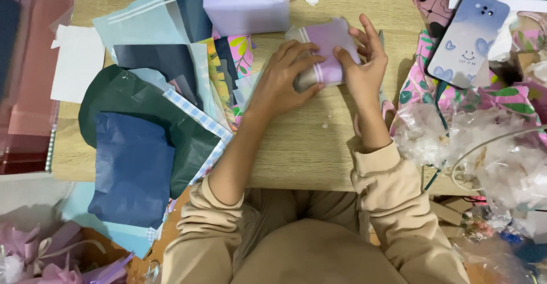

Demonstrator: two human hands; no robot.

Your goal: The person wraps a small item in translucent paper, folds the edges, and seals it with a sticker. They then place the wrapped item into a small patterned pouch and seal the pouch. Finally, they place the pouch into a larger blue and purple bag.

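A small box wrapped in lilac paper with pale stripes (326, 43) lies on the wooden table (302, 147). My left hand (283, 76) presses on its left and front side, fingers curled over the paper. My right hand (364, 61) grips its right end, thumb on top and fingers spread behind it. Both sleeves are beige.
A larger lilac wrapped box (246, 1) stands just behind. Sheets of dark blue, green, checked and patterned paper (148, 130) pile up at the left. A phone in a pale blue case (468, 39) lies at the right, above crumpled clear plastic (484, 153).
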